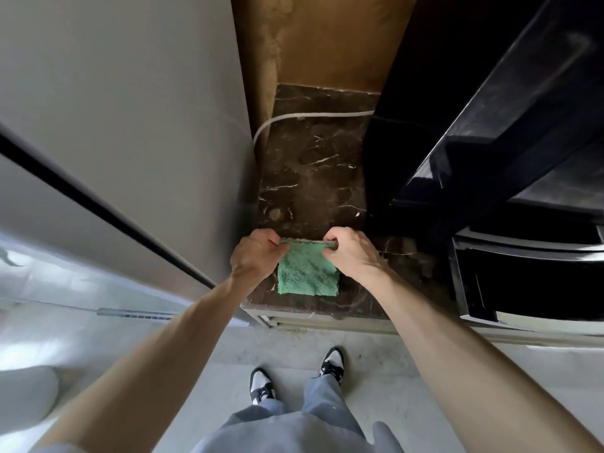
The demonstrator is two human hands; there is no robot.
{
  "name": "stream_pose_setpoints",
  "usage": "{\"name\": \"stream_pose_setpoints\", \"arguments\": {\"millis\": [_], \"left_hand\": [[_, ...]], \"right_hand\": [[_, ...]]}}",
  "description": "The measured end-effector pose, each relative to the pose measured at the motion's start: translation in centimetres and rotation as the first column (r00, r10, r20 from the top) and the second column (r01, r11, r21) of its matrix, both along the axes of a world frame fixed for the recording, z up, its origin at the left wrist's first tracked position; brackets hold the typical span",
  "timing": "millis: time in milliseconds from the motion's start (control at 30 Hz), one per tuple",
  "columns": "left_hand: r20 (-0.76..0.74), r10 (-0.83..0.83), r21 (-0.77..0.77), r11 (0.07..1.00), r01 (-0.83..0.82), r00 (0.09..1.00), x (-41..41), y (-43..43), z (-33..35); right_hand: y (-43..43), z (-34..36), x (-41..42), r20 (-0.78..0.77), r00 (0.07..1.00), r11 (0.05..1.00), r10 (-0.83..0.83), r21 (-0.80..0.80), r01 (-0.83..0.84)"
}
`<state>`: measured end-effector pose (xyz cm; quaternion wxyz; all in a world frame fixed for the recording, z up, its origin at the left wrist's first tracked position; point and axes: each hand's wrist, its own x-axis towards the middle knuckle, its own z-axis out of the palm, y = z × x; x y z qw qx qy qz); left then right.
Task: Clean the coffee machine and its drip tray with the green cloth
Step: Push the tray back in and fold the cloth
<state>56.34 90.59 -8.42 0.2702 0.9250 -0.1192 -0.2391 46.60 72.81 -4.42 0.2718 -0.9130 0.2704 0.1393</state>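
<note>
Left hand [253, 253] and right hand [351, 253]: each pinches one end of the green cloth's [307, 273] far edge, fingers curled over it, thumbs underneath. Edge stretched taut between the two hands. Knuckles up, both forearms bare.

Cloth: small, fluffy, roughly square. The rest of it spreads from the pinched edge back toward the person. Cannot tell whether it lies flat on the surface below or hangs just above it.

Below the grip: dark brown marble counter [310, 178] with white veins. Cloth sits near its front edge.

Right of the grip: glossy black coffee machine [490, 125], standing on the counter, its body rising tall beyond the right hand. Its drip tray [523, 282] is low at the front, just right of the right forearm. Neither hand nor cloth touches the machine.

Left of the grip: tall grey appliance [130, 125] with a dark seam, close beside the left hand.

Beyond the grip: white cable [294, 117] curving across the back of the counter to the machine; brown wall [327, 37] behind.

Nearer than the grip: pale floor [376, 364], black-and-white sneakers [261, 384], grey-blue trousers [294, 429].
</note>
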Motion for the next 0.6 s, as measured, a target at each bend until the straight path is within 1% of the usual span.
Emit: {"name": "stream_pose_setpoints", "arguments": {"millis": [67,133,200,300,400,500,567,600], "left_hand": [[0.008,0.015,0.010,1.000,-0.015,1.000,0.0,0.0,-0.4],[0.005,0.021,0.010,1.000,-0.021,1.000,0.0,0.0,-0.4],[-0.006,-0.008,0.012,1.000,0.008,1.000,0.1,-0.1,-0.2],[-0.090,-0.075,0.001,0.997,0.076,0.993,0.0,-0.2,0.2],[-0.178,-0.077,-0.096,0.993,0.061,0.981,-0.2,-0.2,0.2],[-0.287,-0.065,-0.262,0.965,-0.013,0.956,-0.8,-0.2,0.6],[-0.341,-0.050,-0.340,0.938,-0.073,0.939,-1.1,0.1,1.0],[-0.352,-0.064,-0.365,0.928,-0.074,0.934,-1.2,0.2,1.4]], "right_hand": [[-0.1,-0.5,0.4,-0.019,0.999,0.999,0.034,-0.041,-0.034],[-0.1,-0.7,0.6,-0.052,0.997,0.998,0.055,-0.020,-0.056],[-0.2,-0.6,0.7,-0.110,0.991,0.997,0.073,0.008,-0.073],[0.0,-0.6,0.7,-0.131,0.986,0.994,0.102,-0.018,-0.105],[0.6,-0.1,0.5,-0.136,0.986,0.995,0.096,0.032,-0.092],[0.6,0.4,0.0,-0.139,0.989,0.987,0.057,0.158,-0.035],[0.5,1.1,-0.6,-0.158,0.986,0.972,0.048,0.234,-0.010],[0.6,1.6,-0.9,-0.162,0.985,0.965,0.054,0.261,-0.010]]}}
